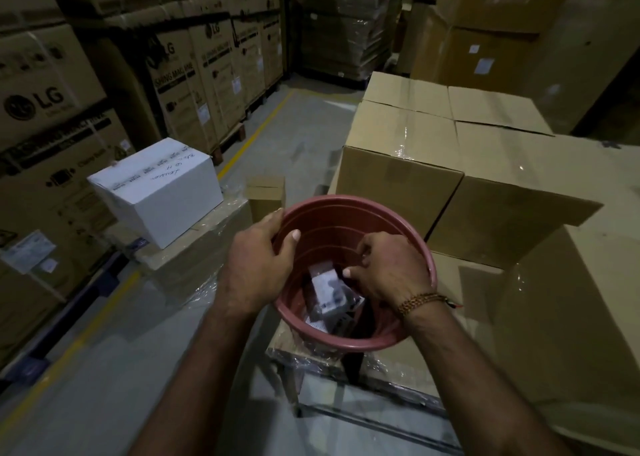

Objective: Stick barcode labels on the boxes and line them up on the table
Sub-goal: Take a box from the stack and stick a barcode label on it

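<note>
A reddish-pink plastic tub point(349, 213) sits tilted in front of me on a wrapped carton. My left hand point(263, 265) grips its near-left rim, thumb inside. My right hand point(384, 272) reaches down inside the tub with fingers curled; whether it holds anything cannot be made out. At the tub's bottom lie several small white and grey packets or boxes point(329, 296), partly hidden by my right hand. A small brown box point(266, 196) stands just behind the tub.
Large taped brown cartons point(450, 165) rise to the right and behind the tub. A white box with handwriting point(156, 189) rests on a wrapped carton at left. Tall stacked appliance cartons point(52, 109) line the left wall, along a grey floor aisle with a yellow line point(249, 140).
</note>
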`<action>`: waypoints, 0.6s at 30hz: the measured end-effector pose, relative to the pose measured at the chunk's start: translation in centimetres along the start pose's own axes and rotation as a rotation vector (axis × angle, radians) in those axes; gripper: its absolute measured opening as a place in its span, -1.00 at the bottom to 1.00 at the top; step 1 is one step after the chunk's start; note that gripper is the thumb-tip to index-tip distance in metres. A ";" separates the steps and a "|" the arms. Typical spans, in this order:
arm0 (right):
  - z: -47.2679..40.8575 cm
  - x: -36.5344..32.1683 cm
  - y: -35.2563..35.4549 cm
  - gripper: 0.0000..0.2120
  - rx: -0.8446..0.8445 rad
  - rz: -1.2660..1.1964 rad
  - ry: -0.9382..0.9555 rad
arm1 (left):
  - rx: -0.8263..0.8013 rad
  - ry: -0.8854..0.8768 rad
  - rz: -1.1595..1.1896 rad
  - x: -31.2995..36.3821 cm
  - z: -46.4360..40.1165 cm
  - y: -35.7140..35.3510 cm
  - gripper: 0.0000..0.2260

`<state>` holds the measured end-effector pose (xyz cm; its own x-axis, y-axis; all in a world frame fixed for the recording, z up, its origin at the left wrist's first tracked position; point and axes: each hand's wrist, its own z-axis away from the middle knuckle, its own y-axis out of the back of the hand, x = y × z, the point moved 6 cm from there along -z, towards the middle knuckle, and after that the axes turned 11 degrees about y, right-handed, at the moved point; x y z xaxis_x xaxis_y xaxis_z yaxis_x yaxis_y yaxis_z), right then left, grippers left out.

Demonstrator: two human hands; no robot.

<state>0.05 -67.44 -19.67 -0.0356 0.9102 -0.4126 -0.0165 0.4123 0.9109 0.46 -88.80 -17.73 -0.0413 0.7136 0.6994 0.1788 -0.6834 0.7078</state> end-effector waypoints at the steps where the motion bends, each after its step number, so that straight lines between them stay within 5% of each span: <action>1: 0.0 0.0 0.3 -0.66 0.024 0.024 -0.006 | -0.006 0.000 -0.006 0.0 0.0 0.0 -0.62; 18: 5.7 2.7 7.4 -0.88 0.325 -0.089 -0.043 | 0.130 -0.177 -0.158 5.8 1.7 -1.4 -0.54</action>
<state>5.49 -61.72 -14.07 -0.0060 0.8681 -0.4963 0.3016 0.4748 0.8268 1.65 -83.39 -14.86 0.0918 0.8335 0.5448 0.3089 -0.5440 0.7802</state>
